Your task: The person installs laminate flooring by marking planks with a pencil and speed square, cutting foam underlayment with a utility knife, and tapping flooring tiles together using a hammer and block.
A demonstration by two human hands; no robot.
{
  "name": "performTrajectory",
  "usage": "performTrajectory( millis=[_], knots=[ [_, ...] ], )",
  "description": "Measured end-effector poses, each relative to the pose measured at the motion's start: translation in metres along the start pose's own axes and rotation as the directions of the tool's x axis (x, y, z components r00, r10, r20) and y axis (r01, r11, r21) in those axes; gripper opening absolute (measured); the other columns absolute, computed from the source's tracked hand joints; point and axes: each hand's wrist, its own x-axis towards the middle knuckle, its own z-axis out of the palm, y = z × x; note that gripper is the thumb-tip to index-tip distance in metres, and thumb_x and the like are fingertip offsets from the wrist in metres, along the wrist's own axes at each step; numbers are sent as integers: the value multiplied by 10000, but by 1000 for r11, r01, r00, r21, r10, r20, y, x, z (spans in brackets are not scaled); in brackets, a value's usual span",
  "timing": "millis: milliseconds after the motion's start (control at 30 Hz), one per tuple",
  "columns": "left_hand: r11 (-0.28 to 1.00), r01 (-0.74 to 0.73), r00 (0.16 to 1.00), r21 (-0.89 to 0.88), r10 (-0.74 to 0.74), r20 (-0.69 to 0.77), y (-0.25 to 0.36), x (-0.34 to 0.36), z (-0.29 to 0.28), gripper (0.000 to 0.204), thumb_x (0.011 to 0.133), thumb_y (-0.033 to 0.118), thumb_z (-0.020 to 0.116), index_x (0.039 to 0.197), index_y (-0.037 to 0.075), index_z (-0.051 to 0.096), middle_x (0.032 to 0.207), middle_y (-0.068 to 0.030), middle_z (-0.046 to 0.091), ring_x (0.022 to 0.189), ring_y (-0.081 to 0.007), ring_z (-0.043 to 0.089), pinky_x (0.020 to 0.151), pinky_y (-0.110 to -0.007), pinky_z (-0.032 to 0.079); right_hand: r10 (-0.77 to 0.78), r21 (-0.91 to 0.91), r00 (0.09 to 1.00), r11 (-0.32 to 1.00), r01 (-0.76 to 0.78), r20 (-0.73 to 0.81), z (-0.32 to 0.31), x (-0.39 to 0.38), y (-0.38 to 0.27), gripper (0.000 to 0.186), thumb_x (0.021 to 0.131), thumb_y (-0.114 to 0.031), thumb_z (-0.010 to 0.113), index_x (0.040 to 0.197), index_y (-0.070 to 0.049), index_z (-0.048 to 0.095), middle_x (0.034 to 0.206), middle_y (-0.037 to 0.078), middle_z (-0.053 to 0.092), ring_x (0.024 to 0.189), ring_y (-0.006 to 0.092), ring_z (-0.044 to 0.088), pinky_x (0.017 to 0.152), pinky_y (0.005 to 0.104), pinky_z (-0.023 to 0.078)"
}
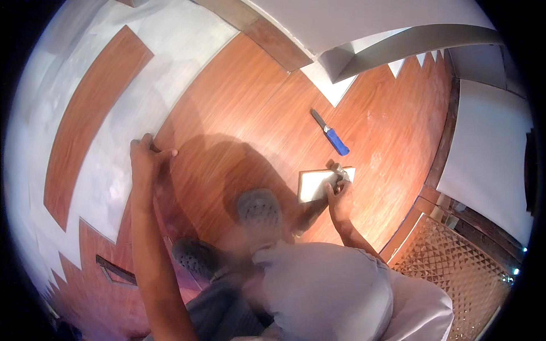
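Observation:
My left hand (149, 159) rests at the left edge of the laid wood-look floor planks (239, 96), thumb out and fingers apart, holding nothing. Closed around a shiny metal tool (341, 173) is my right hand (340, 200); its exact kind is hard to make out. Beneath that tool lies a small rectangular board piece (314, 185), pale on top with a brown edge. A utility knife (334, 138) with a blue handle and dark blade lies on the planks just beyond my right hand.
A loose plank (94, 128) lies on the pale subfloor (151, 79) at left. Near my left forearm is a dark, narrow angled object (116, 271). White panels (483, 148) and a patterned woven-looking panel (449, 267) border the right side. My shoes (259, 210) stand on the planks.

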Motion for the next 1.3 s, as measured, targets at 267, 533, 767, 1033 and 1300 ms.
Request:
performTrajectory(
  millis=[267,533,767,1033,1300],
  knots=[
    [990,-79,995,115,85,-47,-26,10,13,580,639,308,915,1087,34,668,1055,-241,587,997,-430,586,854,-508,515,204,246,956,935,-254,211,25,9,73,625,905,-303,750,1311,101,498,1200,229,647,1067,286,644,898,376,517],
    [999,-35,998,-39,33,-60,-17,2,3,765,567,422,956,1156,21,678,1061,-257,573,1019,-431,592,887,-466,509,-136,414,988,905,94,73,-4,11,-24,368,928,-121,629,1248,53,572,1039,83,619,893,163,566,772,324,486],
    [1000,-8,999,20,9,-39,-18,3,0,806,515,462,959,1154,43,702,1048,-256,586,1023,-440,607,877,-474,517,-679,69,648,707,704,344,-9,125,-279,555,879,-288,757,1366,-93,580,1056,219,721,994,373,711,845,435,553],
    [999,-4,999,48,6,-47,-18,8,4,776,549,505,935,1180,115,705,1094,-218,604,1066,-415,606,895,-492,515,-739,-279,-10,-267,923,674,59,127,-551,206,888,-157,647,1055,-80,738,987,151,748,971,339,719,853,470,551],
    [996,5,1000,84,-4,-18,-10,4,-2,825,560,510,927,1242,112,688,1081,-194,586,1077,-404,595,902,-486,486,-588,-209,-154,-502,839,794,93,123,-585,144,841,-153,658,927,-78,746,934,141,751,865,335,728,777,464,566]
  ],
)
